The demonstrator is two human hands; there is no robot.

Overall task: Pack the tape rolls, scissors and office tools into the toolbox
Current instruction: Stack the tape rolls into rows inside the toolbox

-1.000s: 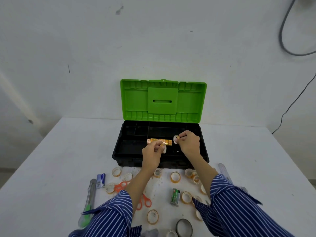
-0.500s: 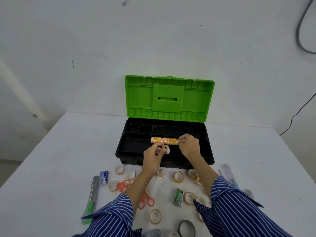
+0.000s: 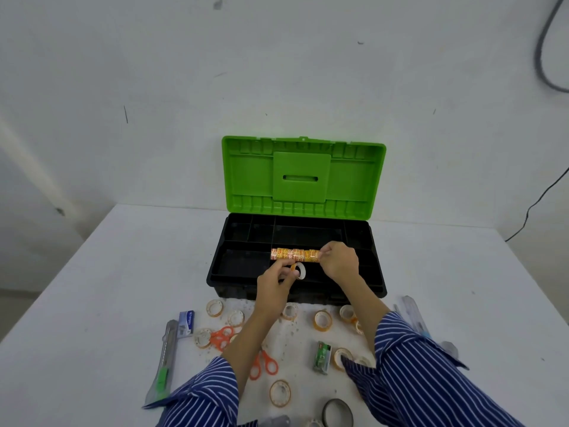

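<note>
While over black green-lidded plastic toolbox (image 3: pixel 377 282) | right hand (image 3: pixel 338 261) pinched orange printed tape-roll stack (image 3: pixel 294 254) | left hand (image 3: pixel 274 280), 7 o'clock, gripped single tape roll (image 3: pixel 299 269)

Bare workroom, white table (image 3: pixel 123 272), plain wall (image 3: pixel 277 72), loose cable (image 3: pixel 545 57)

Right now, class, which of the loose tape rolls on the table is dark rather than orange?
The dark tape roll at the near edge of the table, between the sleeves; the other loose rolls there are orange or pale.

White table (image 3: pixel 107 288): toolbox (image 3: pixel 295 291), tape rolls (image 3: pixel 322 320), scissors (image 3: pixel 222 336).
</note>
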